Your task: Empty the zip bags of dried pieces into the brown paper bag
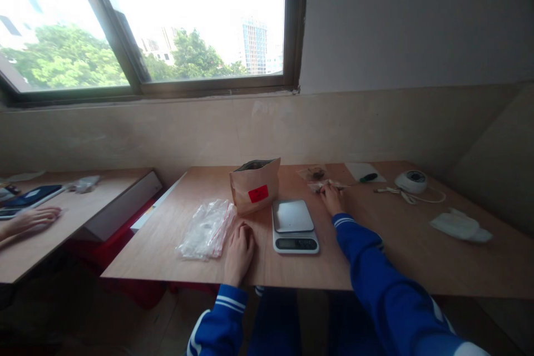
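My left hand [240,250] rests on the table, fingers loosely bent and holding nothing. It lies against the red-edged side of a stack of clear zip bags [204,232]. My right hand [332,198] reaches forward, its fingers closed on a small clear zip bag [316,186]; what is inside is too small to make out. Behind that one lies another small bag with dark contents [317,173]. Between my hands sits a white kitchen scale [294,225] with a bare metal plate. A brown paper pouch [255,186] with a red label stands upright, its top open.
A green-handled screwdriver [369,177] lies on white paper [354,170] at the back. Farther right are a white dome camera [411,181] with its cable and a crumpled white plastic bag [461,226]. Another person's hand [35,219] rests on a separate table at left.
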Motion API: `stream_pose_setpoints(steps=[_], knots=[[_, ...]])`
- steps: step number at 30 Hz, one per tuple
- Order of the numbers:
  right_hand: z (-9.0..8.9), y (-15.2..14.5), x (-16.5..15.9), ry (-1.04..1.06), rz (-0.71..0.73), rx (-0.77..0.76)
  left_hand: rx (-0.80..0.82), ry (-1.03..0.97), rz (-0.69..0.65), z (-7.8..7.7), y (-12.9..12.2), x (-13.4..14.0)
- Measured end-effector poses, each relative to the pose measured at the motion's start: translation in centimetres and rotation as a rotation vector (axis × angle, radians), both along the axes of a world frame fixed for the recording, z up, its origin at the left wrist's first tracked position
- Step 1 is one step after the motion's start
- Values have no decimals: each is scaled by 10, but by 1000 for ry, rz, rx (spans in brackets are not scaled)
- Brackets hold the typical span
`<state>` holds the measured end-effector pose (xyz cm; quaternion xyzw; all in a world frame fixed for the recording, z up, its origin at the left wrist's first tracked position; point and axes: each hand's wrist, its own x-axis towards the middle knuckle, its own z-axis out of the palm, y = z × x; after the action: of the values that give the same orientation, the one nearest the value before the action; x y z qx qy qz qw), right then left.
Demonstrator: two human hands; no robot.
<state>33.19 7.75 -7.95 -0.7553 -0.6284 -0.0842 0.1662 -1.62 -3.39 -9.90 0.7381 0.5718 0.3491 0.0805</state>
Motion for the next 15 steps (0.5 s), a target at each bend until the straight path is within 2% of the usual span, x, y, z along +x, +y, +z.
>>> stream_pose_setpoints(steps=[4,8,12,15], knots=[[8,-7,-1,-13,12,53,8,-11,-4,-1,0,0],[24,-13,-9,-25,129,97,8,-38,-15,-3,0,0],[47,-24,-14,4,128,148,-15,-114,-30,-4,0,-5],[69,-47,-25,109,114,310,-72,-280,-32,7,-5,0]])
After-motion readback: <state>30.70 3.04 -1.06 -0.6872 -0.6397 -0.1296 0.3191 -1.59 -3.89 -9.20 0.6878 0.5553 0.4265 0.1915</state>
